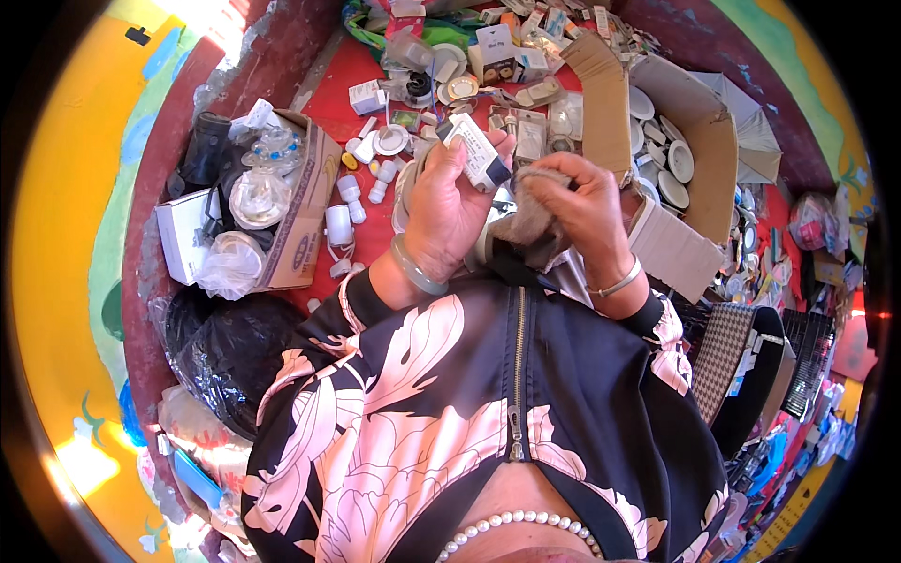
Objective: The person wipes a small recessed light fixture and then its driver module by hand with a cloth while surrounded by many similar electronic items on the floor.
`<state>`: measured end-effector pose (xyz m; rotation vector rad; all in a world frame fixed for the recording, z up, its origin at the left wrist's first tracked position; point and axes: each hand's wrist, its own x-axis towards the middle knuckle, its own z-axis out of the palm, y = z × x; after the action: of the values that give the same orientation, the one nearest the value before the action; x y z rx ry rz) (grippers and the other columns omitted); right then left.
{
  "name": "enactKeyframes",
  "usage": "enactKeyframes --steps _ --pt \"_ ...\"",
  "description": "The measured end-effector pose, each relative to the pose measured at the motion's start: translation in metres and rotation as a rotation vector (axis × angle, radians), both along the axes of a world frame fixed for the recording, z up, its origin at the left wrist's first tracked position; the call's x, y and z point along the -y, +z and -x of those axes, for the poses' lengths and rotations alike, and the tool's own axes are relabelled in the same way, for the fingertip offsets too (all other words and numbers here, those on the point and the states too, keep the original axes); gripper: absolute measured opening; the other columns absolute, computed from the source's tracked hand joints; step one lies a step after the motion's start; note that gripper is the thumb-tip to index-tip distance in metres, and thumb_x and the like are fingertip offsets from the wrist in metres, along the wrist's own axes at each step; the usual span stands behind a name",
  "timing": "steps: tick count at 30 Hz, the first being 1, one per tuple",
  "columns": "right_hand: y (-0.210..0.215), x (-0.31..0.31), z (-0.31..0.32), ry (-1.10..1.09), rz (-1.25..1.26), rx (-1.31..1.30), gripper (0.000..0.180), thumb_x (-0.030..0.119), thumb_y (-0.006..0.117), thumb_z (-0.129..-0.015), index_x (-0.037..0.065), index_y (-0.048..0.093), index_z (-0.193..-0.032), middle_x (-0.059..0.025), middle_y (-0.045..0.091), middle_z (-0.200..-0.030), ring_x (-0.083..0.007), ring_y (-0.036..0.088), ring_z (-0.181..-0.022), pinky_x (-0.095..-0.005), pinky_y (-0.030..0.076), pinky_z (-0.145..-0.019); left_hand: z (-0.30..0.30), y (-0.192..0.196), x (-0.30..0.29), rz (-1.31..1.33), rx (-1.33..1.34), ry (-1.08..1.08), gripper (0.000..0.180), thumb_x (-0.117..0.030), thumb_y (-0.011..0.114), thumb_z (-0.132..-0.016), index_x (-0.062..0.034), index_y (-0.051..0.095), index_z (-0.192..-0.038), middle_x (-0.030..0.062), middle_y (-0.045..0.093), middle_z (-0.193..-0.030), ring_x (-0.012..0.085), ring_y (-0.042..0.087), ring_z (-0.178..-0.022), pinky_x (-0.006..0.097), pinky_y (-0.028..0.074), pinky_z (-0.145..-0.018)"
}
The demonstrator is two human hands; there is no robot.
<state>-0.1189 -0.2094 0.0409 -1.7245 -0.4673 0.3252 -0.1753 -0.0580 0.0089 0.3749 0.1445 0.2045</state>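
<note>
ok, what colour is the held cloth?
The cloth is plain greyish brown; it shows best in the head view.

The print on the white labelled block (477,150) is too small to read, and the left hand (439,206) covers part of its edge. Just right of the block, the right hand (593,211) hides some of the grey-brown cloth (530,218). Farther right of it, a cardboard box (605,113) conceals parts of its white discs (679,161). Well below the block, the lower edge cuts off a pearl necklace (519,517); below-left, a black plastic bag (230,361) obscures its contents.
</note>
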Motion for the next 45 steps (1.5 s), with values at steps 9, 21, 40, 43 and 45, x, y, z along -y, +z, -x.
enactKeyframes --steps 9,21,40,43,45 --pt "-0.004 0.0 0.002 -0.021 -0.133 -0.227 0.013 0.009 0.066 -0.077 -0.001 0.065 -0.085 -0.0026 0.064 -0.076 -0.0071 0.056 -0.066 -0.0218 0.044 -0.06 0.004 0.009 0.003 -0.401 0.133 -0.031 0.035 -0.025 0.042 -0.097 0.0005 0.044 -0.121 0.0218 0.052 -0.121 0.0326 0.051 -0.116 0.044 0.038 -0.102" --pt "0.025 0.068 -0.046 -0.07 -0.95 -0.216 0.024 0.014 0.044 -0.094 0.003 0.048 -0.116 -0.0141 0.059 -0.102 -0.0246 0.059 -0.094 -0.0379 0.048 -0.087 -0.003 -0.016 -0.021 0.259 0.014 -0.112 0.03 -0.023 0.049 -0.093 -0.0028 0.049 -0.116 0.0166 0.058 -0.105 0.0308 0.056 -0.102 0.05 0.04 -0.098" --pt "-0.012 -0.018 0.019 0.239 -0.004 0.876 0.05 -0.002 0.065 -0.074 0.007 0.054 -0.121 -0.0124 0.046 -0.135 -0.0336 0.038 -0.129 -0.0405 0.034 -0.104 0.004 -0.013 -0.006 0.164 0.247 -0.36 0.042 -0.036 0.034 -0.099 -0.0049 0.045 -0.125 0.0105 0.051 -0.122 0.0219 0.051 -0.113 0.036 0.04 -0.099" --pt "-0.011 -0.024 0.023 0.182 -0.142 0.808 0.049 -0.008 0.059 -0.075 0.005 0.053 -0.122 -0.0143 0.046 -0.135 -0.0329 0.038 -0.13 -0.0387 0.03 -0.106 0.002 -0.006 -0.004 0.019 0.253 -0.361 0.04 -0.032 0.035 -0.099 -0.0057 0.043 -0.128 0.0086 0.05 -0.125 0.0197 0.05 -0.115 0.034 0.039 -0.1" --pt "-0.009 -0.024 0.024 0.148 -0.204 0.744 0.049 -0.012 0.055 -0.077 0.004 0.052 -0.123 -0.0158 0.045 -0.135 -0.0327 0.038 -0.13 -0.0378 0.028 -0.107 0.004 -0.002 0.0 -0.047 0.25 -0.356 0.039 -0.029 0.037 -0.099 -0.0064 0.041 -0.131 0.0069 0.049 -0.126 0.0179 0.048 -0.116 0.033 0.038 -0.1"
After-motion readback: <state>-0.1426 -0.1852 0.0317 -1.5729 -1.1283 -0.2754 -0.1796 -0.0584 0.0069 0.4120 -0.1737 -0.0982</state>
